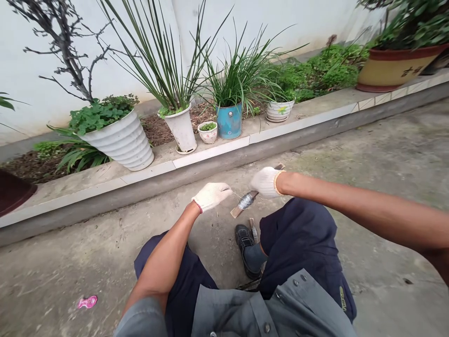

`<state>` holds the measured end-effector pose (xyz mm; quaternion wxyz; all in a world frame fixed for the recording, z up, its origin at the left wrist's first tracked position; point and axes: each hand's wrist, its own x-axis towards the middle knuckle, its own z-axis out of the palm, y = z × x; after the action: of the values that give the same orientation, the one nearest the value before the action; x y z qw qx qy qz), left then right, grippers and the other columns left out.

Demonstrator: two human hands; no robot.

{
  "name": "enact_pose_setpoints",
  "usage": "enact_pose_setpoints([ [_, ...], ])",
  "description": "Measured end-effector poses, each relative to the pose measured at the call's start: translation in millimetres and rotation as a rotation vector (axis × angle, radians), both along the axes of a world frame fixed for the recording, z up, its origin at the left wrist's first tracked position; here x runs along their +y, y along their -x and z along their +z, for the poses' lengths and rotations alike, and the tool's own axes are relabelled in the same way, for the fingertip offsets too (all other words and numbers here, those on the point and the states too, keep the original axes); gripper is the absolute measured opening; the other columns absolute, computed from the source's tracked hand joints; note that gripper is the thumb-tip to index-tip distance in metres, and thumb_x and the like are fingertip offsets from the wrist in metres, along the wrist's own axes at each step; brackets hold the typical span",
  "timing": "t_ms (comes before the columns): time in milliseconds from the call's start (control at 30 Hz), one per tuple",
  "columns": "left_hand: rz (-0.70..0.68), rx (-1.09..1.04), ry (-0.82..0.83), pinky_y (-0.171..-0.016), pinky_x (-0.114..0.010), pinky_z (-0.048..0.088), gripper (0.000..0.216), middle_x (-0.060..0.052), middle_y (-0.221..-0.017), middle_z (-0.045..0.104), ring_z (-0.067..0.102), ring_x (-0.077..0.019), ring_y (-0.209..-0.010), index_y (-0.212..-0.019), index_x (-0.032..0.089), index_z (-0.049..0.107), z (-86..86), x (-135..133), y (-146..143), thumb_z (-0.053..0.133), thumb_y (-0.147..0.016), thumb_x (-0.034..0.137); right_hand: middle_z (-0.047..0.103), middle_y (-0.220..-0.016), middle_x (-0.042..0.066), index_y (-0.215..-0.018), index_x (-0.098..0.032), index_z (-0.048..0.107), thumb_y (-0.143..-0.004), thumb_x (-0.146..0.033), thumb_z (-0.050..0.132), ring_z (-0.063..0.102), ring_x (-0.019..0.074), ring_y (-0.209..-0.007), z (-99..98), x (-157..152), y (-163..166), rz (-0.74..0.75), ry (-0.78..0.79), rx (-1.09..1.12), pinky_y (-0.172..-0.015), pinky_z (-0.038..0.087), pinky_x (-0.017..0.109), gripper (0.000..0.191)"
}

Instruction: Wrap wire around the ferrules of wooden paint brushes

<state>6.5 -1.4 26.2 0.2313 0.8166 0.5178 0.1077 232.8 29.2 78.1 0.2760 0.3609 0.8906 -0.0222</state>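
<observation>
Pinching a thin pale strand [237, 193] in a narrow grip, your left hand [212, 195], in a white knitted glove, sits at 9 o'clock from the wooden stick [235, 213]. That stick slants in front of your knees, its middle wrapped by a glossy, silvery coil [246, 200] that bulges smoothly and leaves both flat ends bare. Between 1 and 2 o'clock, your right hand [264, 182], gloved in the same ribbed-cuff knit, closes around the stick's upper part. At 6 o'clock, a black shoe [242, 238] with pale stitching stands on rough, stained concrete [168, 206] beside a second stick [253, 228]. Near 12 o'clock is a scuffed blue cylindrical pot [228, 122]; at 10, a white ridged, tapering planter [122, 142]; at 8, a shiny pink scrap [87, 302].
</observation>
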Motion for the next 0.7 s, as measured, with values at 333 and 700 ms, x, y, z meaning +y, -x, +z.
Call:
enact_pose_setpoints([
  [333, -0.038, -0.163, 0.104, -0.075, -0.026, 0.048, 0.042, -0.002, -0.075, 0.071, 0.064, -0.0181, -0.073, -0.089, 0.018, 0.073, -1.6, 0, 4, 0.048, -0.096, 0.05, 0.066, -0.074, -0.003, -0.091, -0.021, 0.07, -0.079, -0.034, 0.06, 0.054, 0.0129, -0.065, 9.3, 14, -26, -0.042, 0.173, 0.482, -0.059, 0.032, 0.024, 0.02],
  [700, 0.185, -0.543, 0.478, -0.073, -0.027, 0.053, 0.028, -0.003, -0.076, 0.068, 0.065, -0.0138, -0.069, -0.103, 0.012, 0.066, -50.0, 10, -15, 0.048, -0.093, 0.031, 0.074, -0.105, 0.016, -0.117, -0.018, 0.069, -0.093, -0.02, 0.045, 0.069, 0.0234, -0.095, -70.4, 76, 23, -0.293, -0.358, 0.513, -0.076, 0.042, 0.029, 0.034],
])
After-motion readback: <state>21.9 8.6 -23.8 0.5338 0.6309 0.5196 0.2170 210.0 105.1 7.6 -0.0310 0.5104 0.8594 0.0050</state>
